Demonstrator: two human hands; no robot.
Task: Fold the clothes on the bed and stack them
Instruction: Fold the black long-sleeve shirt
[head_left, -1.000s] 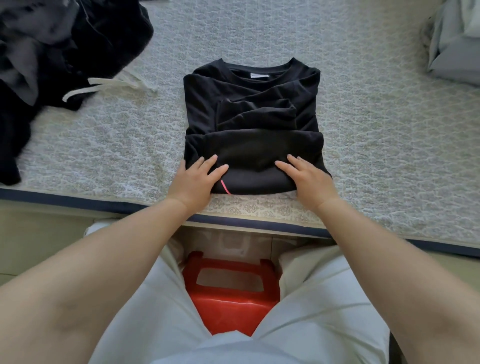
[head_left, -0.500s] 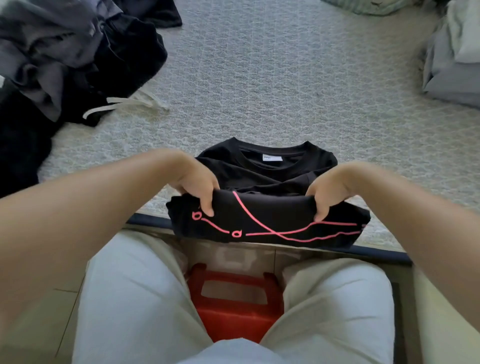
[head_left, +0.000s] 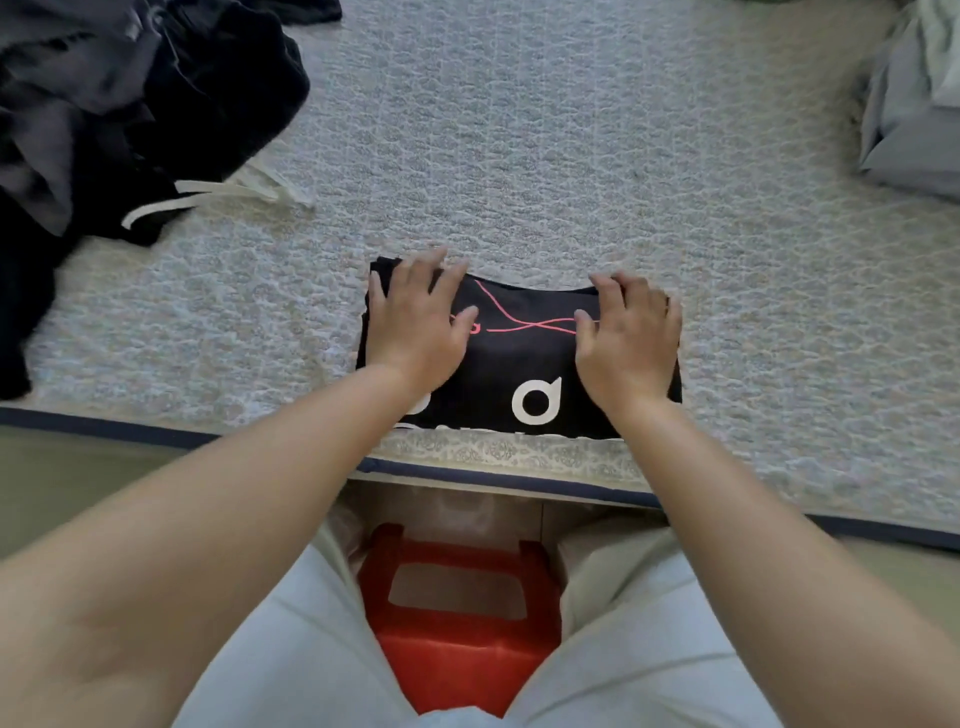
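A black T-shirt (head_left: 519, 374), folded into a compact rectangle with pink lines and white letters on top, lies near the bed's front edge. My left hand (head_left: 418, 317) presses flat on its left part, fingers spread and reaching the far edge. My right hand (head_left: 626, 332) rests on its right part, fingers slightly bent over the far edge. A heap of dark unfolded clothes (head_left: 119, 104) with a white drawstring (head_left: 208, 195) lies at the back left of the bed (head_left: 571, 156).
Folded grey and pale garments (head_left: 914, 98) sit at the right edge of the bed. A dark piping (head_left: 493, 475) marks the bed's front edge. A red plastic stool (head_left: 462, 618) stands between my knees below.
The shirt's lower half was lifted by both hands and folded over onto the upper half. Now both hands lie on top of the smaller folded rectangle, printed side up.
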